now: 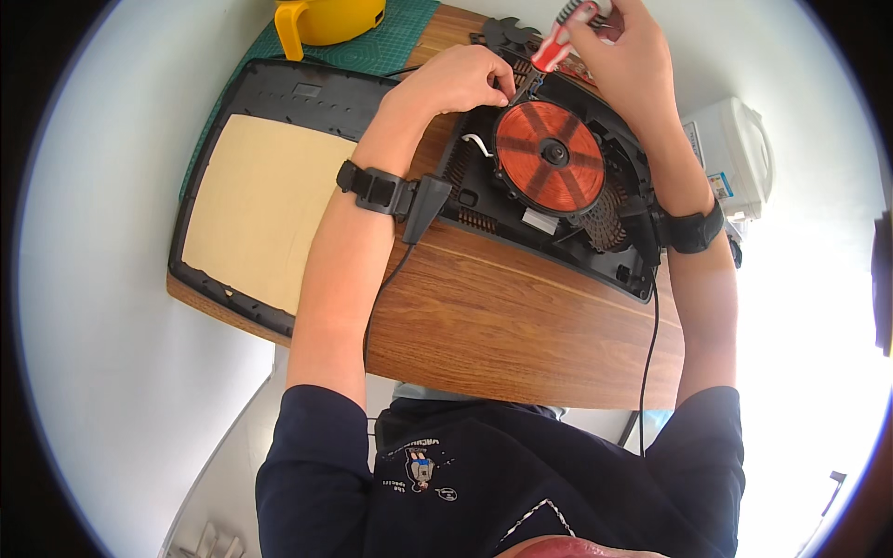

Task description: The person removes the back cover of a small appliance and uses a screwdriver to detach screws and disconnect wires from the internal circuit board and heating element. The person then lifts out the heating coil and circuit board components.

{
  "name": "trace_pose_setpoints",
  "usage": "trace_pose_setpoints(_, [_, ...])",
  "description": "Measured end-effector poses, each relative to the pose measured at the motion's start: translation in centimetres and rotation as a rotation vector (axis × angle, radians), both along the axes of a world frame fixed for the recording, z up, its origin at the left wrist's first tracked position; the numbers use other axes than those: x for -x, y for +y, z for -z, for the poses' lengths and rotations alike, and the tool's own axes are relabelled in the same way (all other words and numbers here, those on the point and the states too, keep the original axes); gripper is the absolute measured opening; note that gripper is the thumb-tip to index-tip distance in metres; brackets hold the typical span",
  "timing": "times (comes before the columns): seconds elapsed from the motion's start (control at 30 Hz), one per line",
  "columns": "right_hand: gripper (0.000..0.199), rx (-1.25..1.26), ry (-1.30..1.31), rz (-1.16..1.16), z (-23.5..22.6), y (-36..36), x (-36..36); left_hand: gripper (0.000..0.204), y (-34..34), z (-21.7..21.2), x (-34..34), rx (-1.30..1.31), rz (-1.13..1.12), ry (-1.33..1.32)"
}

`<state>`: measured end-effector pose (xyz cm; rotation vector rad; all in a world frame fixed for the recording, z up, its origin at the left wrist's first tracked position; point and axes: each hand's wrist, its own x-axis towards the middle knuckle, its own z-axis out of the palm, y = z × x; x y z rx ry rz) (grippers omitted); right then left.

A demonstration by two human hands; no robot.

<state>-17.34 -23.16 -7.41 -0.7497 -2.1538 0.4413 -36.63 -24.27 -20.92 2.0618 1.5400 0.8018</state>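
So the red-and-white screwdriver [553, 52] is at the far edge of the round copper coil [555, 152], slanting down to the left with its shaft by the rim. Can't tell if the tip is actually seated in anything. Right hand [634, 56] is wrapped round the handle from above. Left hand [465, 79] is close to the shaft, thumb and fingertips bunched together just beside the coil's edge, but I can't tell if they're pinching something. The two hands are apart, one on each side of the tool.

The coil sits in an open black housing [507, 206], with a bit of white tubing [477, 142] curling out on its left, a small whitish block [539, 220] on the near side and a round perforated grille [606, 221] to the right. A black bladed piece [512, 35] lies past the housing's far side.

All that's on a wood-grain table [502, 316]. Over on the left there's a black frame [296, 98] with a cream sheet [265, 205] in it, partly over a green mat [405, 42], plus a yellow container [342, 20] further back. Both wrists wear black straps [377, 191], and a white bin-like thing [735, 153] stands off to the right
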Motion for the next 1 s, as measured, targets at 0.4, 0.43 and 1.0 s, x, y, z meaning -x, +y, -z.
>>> trace_pose_setpoints(0.4, [0.043,0.384,0.309,-0.292,1.7,0.8,0.6,0.017,-0.1,-0.2,0.2,0.012,-0.003,-0.006])
trace_pose_setpoints(0.43, [0.044,0.419,0.361,-0.341,1.7,0.7,0.5,0.017,0.0,-0.2,0.3,0.005,0.008,-0.010])
trace_pose_setpoints(1.0, [0.054,0.431,0.355,-0.449,2.2,-0.1,-1.6,0.017,-0.6,-0.3,0.3,0.018,0.004,0.031])
